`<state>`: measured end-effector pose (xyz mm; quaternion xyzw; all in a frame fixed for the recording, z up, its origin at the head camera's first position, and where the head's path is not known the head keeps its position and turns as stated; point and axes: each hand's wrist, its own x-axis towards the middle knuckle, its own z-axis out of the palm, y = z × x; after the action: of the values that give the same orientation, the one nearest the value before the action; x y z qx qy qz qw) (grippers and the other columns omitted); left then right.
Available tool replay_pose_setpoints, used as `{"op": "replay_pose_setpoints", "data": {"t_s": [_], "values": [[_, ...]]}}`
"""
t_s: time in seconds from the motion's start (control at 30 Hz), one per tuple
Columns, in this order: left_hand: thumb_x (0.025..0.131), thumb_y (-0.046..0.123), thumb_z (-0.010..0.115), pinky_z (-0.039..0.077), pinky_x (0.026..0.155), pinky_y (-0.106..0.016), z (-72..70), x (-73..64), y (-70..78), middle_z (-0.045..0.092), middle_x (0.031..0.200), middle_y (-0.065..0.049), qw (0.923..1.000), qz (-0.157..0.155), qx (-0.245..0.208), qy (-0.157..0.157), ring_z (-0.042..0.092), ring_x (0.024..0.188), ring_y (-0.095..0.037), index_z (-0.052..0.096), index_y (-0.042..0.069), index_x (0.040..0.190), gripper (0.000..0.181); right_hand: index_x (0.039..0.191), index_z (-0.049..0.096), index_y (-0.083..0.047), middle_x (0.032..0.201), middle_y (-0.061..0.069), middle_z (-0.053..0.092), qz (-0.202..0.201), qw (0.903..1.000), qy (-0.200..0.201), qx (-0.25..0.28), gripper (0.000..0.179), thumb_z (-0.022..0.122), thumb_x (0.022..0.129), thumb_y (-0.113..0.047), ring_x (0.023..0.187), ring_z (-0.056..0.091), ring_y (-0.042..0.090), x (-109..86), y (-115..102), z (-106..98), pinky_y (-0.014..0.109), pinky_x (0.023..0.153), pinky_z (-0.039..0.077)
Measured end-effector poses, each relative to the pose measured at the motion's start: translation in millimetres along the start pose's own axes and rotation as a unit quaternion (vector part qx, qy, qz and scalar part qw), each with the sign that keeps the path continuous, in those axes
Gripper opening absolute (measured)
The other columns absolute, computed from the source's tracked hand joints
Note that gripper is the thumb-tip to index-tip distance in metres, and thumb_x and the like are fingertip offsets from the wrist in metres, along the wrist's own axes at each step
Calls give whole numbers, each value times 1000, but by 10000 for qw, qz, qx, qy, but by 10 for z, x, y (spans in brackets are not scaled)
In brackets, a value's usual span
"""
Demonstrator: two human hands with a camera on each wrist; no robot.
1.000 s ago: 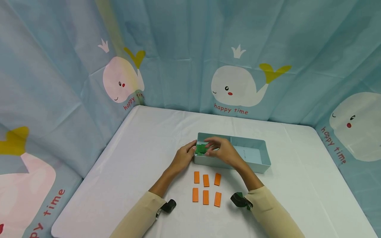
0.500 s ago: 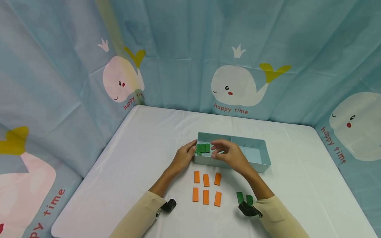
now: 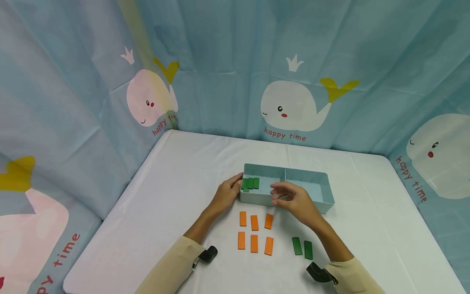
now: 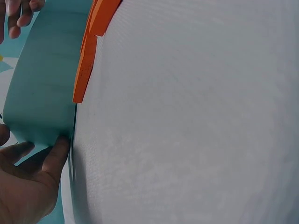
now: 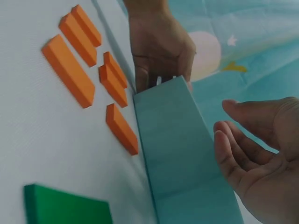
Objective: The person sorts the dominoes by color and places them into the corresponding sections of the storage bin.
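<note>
- Box (image 3: 261,199): pale blue-green, long and low, with rounded corners and a cross wall forming two compartments. It stands on the table, its long axis close to 9–3 o'clock (12 being the far side), the 3 o'clock end slightly nearer the person.
- Green blocks (image 3: 251,183): flat, oblong, gathered at the 9 o'clock end of the box's 9 o'clock compartment; the uppermost point roughly to 12.
- Loose green pair (image 3: 297,246): on the table, between 5 and 6 o'clock of the box, side by side, pointing just short of 12.
- Orange blocks (image 3: 254,243): six, flat, oblong, in two rows of three at 7 o'clock of the box; long axes near 12–6.
- Left hand (image 3: 225,194): fingers spread, tips touching the box's 9 o'clock end from outside.
- Right hand (image 3: 296,203): at the box's near wall, fingers gently bent, a wide gap between them and the thumb.
- Table (image 3: 191,183): white, faintly creased cover.
- Curtain (image 3: 220,94): light blue, enclosing the table from 9 through 12 to 3 o'clock, printed with pale whales (image 3: 288,108) and "happy time".
</note>
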<state>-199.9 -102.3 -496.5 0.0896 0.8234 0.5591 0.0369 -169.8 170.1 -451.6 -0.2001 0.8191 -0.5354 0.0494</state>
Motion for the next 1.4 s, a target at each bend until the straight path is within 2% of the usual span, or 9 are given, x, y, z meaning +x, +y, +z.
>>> {"op": "replay_pose_setpoints", "data": {"t_s": [0.27, 0.57, 0.8, 0.97, 1.2, 1.4], "values": [[116, 32, 44, 32, 129, -50, -1, -6, 4, 47, 165, -6, 10000, -28, -38, 0, 37, 156, -28, 44, 11, 163, 52, 135, 69, -10, 122, 17, 73, 40, 10000, -56, 1, 42, 81, 95, -13, 103, 72, 19, -194, 65, -68, 28, 87, 62], [116, 32, 43, 30, 129, -51, 4, 4, -1, 46, 166, -6, 10000, -20, -26, -30, 35, 157, -28, 42, 7, 163, 54, 138, 66, -4, 122, 19, 72, 121, 9998, -99, -89, 45, 80, 96, -12, 101, 72, 15, -410, 160, -102, 29, 84, 62], [116, 32, 43, 30, 130, -50, 5, 4, 1, 45, 166, -6, 10000, 5, -58, -51, 35, 158, -29, 42, 7, 163, 54, 138, 66, -2, 122, 18, 72, 435, 9990, -23, -108, 47, 81, 94, -10, 101, 72, 15, -574, 227, -173, 29, 83, 63], [116, 33, 42, 29, 130, -50, 8, 10, -1, 45, 166, -6, 10000, -13, -65, -52, 35, 158, -28, 41, 8, 163, 54, 138, 66, -2, 121, 17, 72, 508, 9987, 18, -74, 46, 81, 95, -12, 102, 72, 16, -675, 271, -226, 29, 85, 63], [116, 33, 42, 29, 130, -51, 12, 11, -7, 45, 166, -7, 9999, -19, -94, -94, 34, 158, -29, 41, 8, 164, 54, 138, 64, 2, 120, 20, 72, 722, 9973, 96, 109, 49, 81, 94, -11, 100, 73, 14, -824, 320, -273, 29, 82, 64], [116, 33, 42, 29, 130, -51, 12, 14, -7, 45, 167, -6, 9999, 1, -81, -83, 34, 158, -29, 41, 8, 164, 54, 139, 65, -1, 121, 16, 72, 889, 9959, 147, 71, 50, 82, 94, -13, 101, 72, 15, -942, 369, -316, 28, 85, 63]]}}
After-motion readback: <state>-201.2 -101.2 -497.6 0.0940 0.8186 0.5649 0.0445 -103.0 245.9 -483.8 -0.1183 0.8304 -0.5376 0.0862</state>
